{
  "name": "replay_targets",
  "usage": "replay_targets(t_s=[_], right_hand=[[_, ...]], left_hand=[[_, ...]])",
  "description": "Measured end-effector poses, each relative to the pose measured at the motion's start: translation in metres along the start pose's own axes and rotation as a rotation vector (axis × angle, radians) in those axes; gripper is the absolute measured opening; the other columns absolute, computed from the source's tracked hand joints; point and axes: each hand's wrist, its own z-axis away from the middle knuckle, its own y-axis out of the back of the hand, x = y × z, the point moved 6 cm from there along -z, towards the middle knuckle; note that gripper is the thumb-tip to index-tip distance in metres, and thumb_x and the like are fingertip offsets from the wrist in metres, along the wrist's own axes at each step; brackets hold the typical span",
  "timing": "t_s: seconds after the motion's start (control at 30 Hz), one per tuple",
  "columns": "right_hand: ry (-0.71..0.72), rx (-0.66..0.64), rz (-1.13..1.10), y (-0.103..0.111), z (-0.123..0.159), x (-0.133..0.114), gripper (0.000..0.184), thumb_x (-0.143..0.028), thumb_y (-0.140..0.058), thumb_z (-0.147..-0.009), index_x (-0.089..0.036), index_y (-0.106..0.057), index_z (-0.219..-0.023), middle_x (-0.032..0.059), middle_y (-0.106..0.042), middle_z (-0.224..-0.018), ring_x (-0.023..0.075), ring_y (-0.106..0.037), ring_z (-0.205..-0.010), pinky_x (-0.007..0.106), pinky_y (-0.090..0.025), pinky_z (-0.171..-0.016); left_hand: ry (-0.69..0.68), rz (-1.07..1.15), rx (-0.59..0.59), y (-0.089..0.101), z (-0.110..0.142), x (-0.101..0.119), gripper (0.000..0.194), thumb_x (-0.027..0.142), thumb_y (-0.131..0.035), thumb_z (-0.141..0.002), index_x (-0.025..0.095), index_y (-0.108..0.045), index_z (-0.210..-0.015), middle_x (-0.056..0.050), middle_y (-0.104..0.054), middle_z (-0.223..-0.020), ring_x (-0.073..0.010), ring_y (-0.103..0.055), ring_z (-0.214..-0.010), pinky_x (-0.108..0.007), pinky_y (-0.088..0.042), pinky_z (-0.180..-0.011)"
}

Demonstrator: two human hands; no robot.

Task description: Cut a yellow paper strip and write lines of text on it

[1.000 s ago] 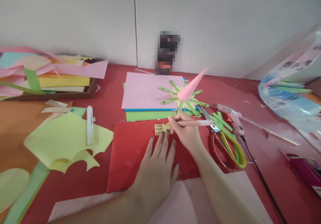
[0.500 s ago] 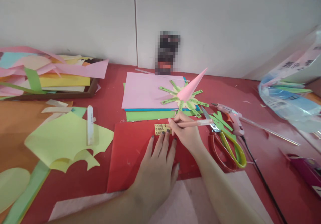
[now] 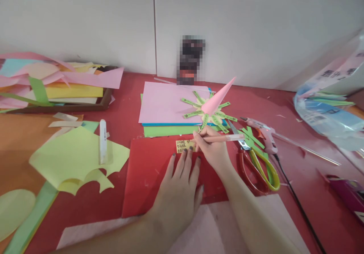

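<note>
My left hand (image 3: 178, 180) lies flat with fingers spread on a red sheet (image 3: 145, 178). Its fingertips press the lower edge of a small yellow paper slip (image 3: 181, 144) that bears dark handwriting. Pinched in my right hand (image 3: 213, 147) is a pinkish pen (image 3: 227, 138), held low over the slip's right end; the hand hides part of the slip. Just beyond, a pink paper cone (image 3: 217, 98) stands tilted on a pale flower shape with lettered green strips (image 3: 193, 115) around it. It rests partly on a stack of coloured sheets (image 3: 165, 102).
Scissors (image 3: 256, 166) with red and yellow handles lie right of my hand, near green strips and a pink glue gun (image 3: 265, 134) with its cord. To the left are cut yellow paper (image 3: 71, 155), a white correction-style stick (image 3: 102, 142) and a tray (image 3: 99, 104) of paper scraps.
More dark marks show on the slip's upper right. My right hand and the pen have shifted slightly to the right; my left hand stays in place.
</note>
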Motion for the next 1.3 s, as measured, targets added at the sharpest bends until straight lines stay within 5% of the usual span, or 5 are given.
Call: replay_targets(t_s=[1.3], right_hand=[[-0.077,0.083,-0.082,0.0051,-0.0003,0.0037,0.032,-0.044,-0.056,-0.081,-0.023,-0.041,-0.062,-0.0057,-0.048,-0.041,0.0165,-0.061,-0.052,0.026,-0.047,-0.054]], left_hand=[[0.004,0.009,0.007,0.0013,0.0006,-0.0004,0.050,0.036,-0.025,-0.092,0.013,-0.039,-0.134,-0.014,-0.041,-0.139,-0.0282,-0.036,-0.128,-0.046,-0.026,-0.104]])
